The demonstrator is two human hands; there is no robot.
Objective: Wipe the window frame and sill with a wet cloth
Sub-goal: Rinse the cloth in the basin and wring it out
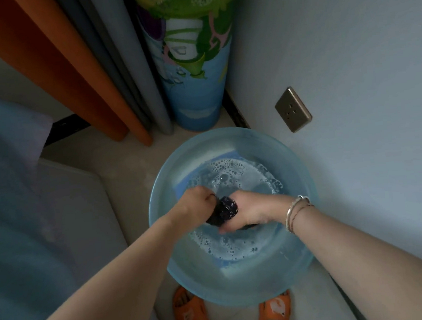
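Dark, soaked fabric is bunched into a short roll between two hands: the cloth (223,210) is gripped at one end by the left hand (195,202), fingers curled round it, and at the other by the right hand (250,211), which wraps the lower end just above the water. Both hold it over the middle of a translucent blue basin (178,271) of soapy, bubbly water on the floor. Judging from its sag and sheen, the cloth is soft, limp and heavy with water, likely slippery with suds; a firm grip at both ends, twisting in opposite directions, looks the surest way to wring it. Beyond the basin stand curtains (112,74) and a printed rolled mat (192,67); a wall socket (293,109) sits to the basin's right, orange slippers (189,313) at its near edge.
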